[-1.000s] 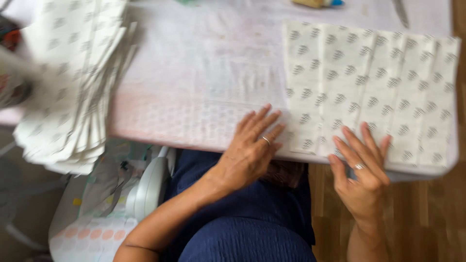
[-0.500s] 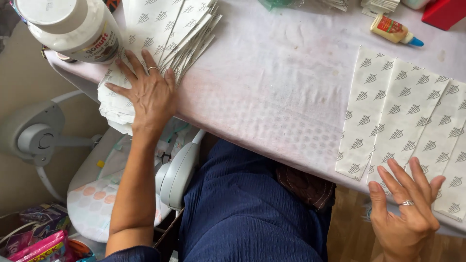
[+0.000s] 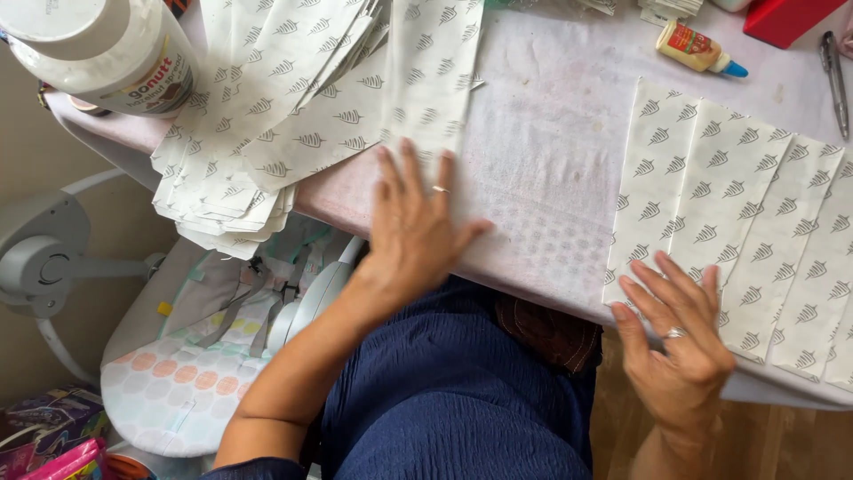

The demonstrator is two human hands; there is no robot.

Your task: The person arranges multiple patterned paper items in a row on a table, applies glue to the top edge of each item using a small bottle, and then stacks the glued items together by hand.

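1. Left hand (image 3: 418,233) lay flat, fingers spread, palm down on a single printed paper strip (image 3: 434,80) at centre-top of the frame. Nothing was clamped; it was pressing only.
2. That strip's long axis ran nearly straight up the frame, away from the body. Its lower end sat under the left fingertips and its upper end ran out of the top edge.
3. Loose stack of the same strips (image 3: 258,133) lay in the upper left, just beside the left hand, fanned out and overhanging the table edge.
4. Right hand (image 3: 677,342) was also open and flat, fingers spread, at lower right. Its fingertips rested on the near ends of the laid-out row of strips (image 3: 746,213).
5. The row lay side by side, overlapping slightly, with long axes tilted a bit left of vertical. The right hand was much the nearer to it, and the hands were well apart.
6. Materials: the strips were thin white paper with a repeating grey leaf motif, crisp and flat. The table cover (image 3: 542,160) was pale pink-white cloth, soft and faintly stained.
7. Elsewhere: white plastic jar (image 3: 98,49) at the upper left corner, small glue bottle (image 3: 697,49) with a blue tip at upper right, metal tweezers-like tool (image 3: 835,80) at the far right edge, and a red box (image 3: 786,18) at the top right.
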